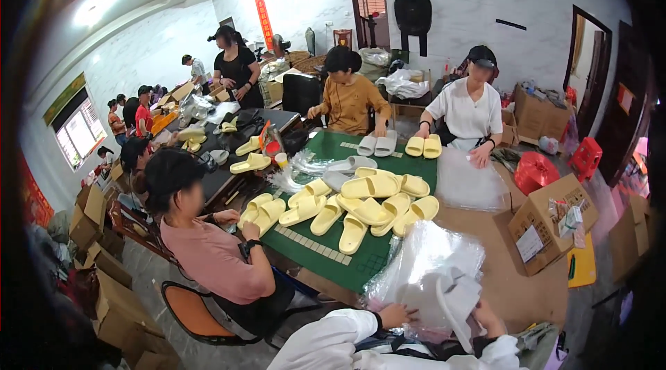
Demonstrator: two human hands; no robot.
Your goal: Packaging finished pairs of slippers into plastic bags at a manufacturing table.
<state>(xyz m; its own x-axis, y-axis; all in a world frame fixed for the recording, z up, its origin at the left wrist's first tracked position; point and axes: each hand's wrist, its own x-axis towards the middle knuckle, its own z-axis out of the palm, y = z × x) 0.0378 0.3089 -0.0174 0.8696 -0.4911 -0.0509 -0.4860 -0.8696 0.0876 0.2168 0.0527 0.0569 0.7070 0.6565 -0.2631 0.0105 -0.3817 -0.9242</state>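
At the near edge of the table, my left hand [398, 315] rests against a stack of clear plastic bags [433, 255], its fingers stretched out on the film. My right hand [488, 317] holds a pair of pale grey slippers [454, 300] over the near part of that stack, toes tilted up; its fingers are partly hidden behind them. A loose heap of yellow slippers [368, 210] lies beyond, on the green mat [284, 248]. Grey slippers [347, 164] lie at the far side of that heap.
Co-workers sit on the left and across: one handles yellow slippers [262, 214], another grey slippers [378, 143], a third yellow slippers [424, 146] by more clear bags [472, 179]. A cardboard box [551, 224] and a red plastic roll [538, 171] stand at the right.
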